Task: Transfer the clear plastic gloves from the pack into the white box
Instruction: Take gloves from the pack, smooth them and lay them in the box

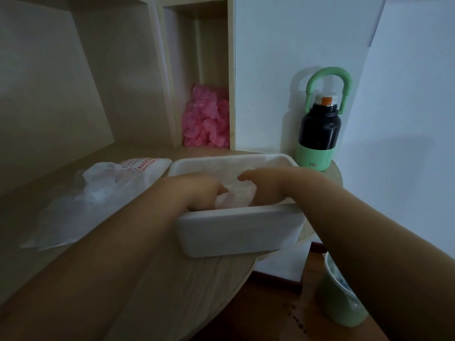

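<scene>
Clear plastic gloves (235, 196) sit bunched in the white box (241, 230) on the desk (197, 291), and our left hand (197, 190) and right hand (267, 185) curl their fingers (246, 177) round them from both sides, probably to squash them down, while the pack (105, 190) lies just left.

One white box (236, 232) before you: in it one glove clump (236, 196), your left hand (197, 190), your right hand (269, 184); beside it one pack (103, 190), one bottle (318, 134).

White box (236, 230); clear gloves (236, 196); pack (138, 168) white, red print; pink bundle (205, 119); bottle (318, 134) black, mint-green; wood-grain table (172, 291).
</scene>
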Tool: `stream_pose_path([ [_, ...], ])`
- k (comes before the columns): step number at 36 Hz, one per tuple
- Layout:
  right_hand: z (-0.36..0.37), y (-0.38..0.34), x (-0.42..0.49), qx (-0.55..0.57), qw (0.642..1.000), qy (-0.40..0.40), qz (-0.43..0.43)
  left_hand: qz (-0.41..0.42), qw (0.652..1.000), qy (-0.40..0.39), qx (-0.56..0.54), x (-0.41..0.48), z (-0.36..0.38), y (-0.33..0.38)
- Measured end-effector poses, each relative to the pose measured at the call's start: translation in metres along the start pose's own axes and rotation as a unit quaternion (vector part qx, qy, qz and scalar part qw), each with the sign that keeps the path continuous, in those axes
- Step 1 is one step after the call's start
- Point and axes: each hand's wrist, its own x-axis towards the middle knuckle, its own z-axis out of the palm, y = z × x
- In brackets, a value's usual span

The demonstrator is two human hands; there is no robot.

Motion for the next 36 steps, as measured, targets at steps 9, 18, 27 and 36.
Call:
stream_pose_path([
  [9, 0.009, 0.002, 0.009, -0.071, 0.992, -0.092, 0.057, -0.01, 0.998, -0.052, 0.038, 0.011, 0.011, -0.005],
  [18, -0.014, -0.02, -0.006, -0.044, 0.988, 0.144, 0.017, 0.04, 0.973, 0.21, -0.09, -0.033, -0.016, -0.026],
  [27, -0.016, -0.111, 0.005, 0.099, 0.951, 0.275, -0.104, 0.026, 0.901, 0.351, -0.254, -0.09, 0.001, -0.085],
  [36, 0.022, -0.219, 0.039, 0.194, 0.929, 0.251, -0.192, -0.123, 0.849, 0.411, -0.31, -0.126, 0.072, -0.188],
])
